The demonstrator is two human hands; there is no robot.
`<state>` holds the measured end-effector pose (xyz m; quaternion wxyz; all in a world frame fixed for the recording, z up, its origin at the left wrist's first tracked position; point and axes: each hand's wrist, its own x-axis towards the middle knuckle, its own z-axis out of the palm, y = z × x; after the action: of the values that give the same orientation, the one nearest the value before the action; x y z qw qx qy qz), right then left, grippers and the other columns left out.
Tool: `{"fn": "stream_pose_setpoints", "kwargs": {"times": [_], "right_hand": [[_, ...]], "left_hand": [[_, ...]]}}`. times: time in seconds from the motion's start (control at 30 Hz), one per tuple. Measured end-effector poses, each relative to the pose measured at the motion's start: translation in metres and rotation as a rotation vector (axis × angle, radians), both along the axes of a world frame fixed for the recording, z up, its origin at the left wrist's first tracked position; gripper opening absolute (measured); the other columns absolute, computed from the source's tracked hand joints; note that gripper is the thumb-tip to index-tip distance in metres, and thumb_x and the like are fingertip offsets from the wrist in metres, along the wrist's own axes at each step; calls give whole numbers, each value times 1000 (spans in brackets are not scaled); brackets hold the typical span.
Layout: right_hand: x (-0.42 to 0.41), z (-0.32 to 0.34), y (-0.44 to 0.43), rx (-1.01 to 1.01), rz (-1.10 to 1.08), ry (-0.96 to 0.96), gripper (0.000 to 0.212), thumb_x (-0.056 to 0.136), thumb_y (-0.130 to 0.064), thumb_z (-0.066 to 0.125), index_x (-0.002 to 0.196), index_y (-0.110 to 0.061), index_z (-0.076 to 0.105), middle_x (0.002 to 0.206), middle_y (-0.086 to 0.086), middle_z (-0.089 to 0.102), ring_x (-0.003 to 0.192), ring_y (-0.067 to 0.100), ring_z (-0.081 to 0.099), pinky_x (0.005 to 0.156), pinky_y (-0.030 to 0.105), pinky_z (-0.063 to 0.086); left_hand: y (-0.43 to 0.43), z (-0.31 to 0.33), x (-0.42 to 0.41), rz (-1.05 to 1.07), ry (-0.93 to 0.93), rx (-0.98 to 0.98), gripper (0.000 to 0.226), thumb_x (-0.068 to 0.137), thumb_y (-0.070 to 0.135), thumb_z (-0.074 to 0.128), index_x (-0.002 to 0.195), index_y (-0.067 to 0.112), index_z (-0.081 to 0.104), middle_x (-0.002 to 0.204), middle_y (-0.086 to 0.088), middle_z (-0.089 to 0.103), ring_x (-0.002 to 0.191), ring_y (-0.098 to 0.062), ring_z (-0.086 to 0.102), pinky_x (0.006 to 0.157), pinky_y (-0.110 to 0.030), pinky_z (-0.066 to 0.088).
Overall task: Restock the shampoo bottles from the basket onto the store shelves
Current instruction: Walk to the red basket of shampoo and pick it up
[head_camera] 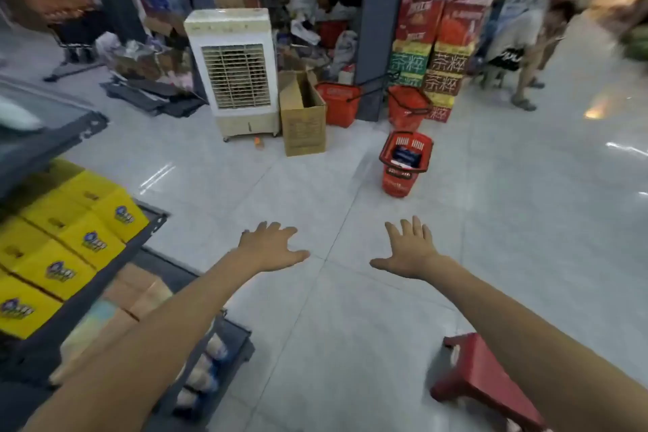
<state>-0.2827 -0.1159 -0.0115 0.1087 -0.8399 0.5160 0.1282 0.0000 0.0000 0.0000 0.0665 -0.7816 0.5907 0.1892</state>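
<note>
While the red basket (399, 182) stands on the pale floor tiles (350, 326) with dark blue items (406, 155) inside it, too blurred to tell as bottles, it lies well apart from both hands. The left hand (270, 245) and right hand (412, 251) hover nearer the camera with fingers spread wide, holding nothing. Nearer than the basket, the store shelves (140, 243) with yellow boxes (70, 256) stand to its left and a red stool (487, 379) to its right; behind it stand two more red baskets (338, 105), a cardboard box (303, 123) and a white air cooler (235, 74).
</note>
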Motion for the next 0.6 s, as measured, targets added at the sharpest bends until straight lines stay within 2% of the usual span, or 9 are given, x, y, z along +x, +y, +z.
{"fn": "stream_pose_setpoints", "kwargs": {"times": [0.13, 0.27, 0.4, 0.6], "right_hand": [[-9, 9, -34, -56, -143, -56, 98, 88, -72, 53, 161, -19, 14, 167, 18, 9, 155, 40, -3, 126, 51, 6], [-33, 4, -67, -41, -230, -20, 101, 87, -71, 53, 162, -20, 9, 168, 18, 4, 155, 41, -8, 126, 53, 4], [-66, 1, -104, -9, -317, 25, 105, 85, -73, 53, 162, -20, 6, 168, 19, 1, 154, 44, -11, 125, 55, 2], [-114, 0, -197, -36, -378, 5, 106, 83, -74, 54, 161, -18, 10, 166, 19, 5, 153, 46, -10, 125, 55, 5]], "left_hand": [[-63, 9, 12, -82, -22, -33, 88, 86, 84, 39, 160, 38, 28, 167, -2, 29, 154, -29, 21, 120, -57, 24], [-126, 15, 1, -183, -48, -12, 88, 87, 81, 43, 161, 37, 25, 168, -4, 26, 155, -30, 19, 120, -57, 24], [-188, 20, -21, -265, -67, -27, 89, 85, 81, 44, 160, 37, 27, 167, -3, 28, 154, -31, 21, 119, -58, 26], [-296, 30, -72, -328, -103, -62, 88, 86, 79, 47, 161, 39, 25, 169, -4, 25, 156, -29, 18, 122, -59, 20]]}}
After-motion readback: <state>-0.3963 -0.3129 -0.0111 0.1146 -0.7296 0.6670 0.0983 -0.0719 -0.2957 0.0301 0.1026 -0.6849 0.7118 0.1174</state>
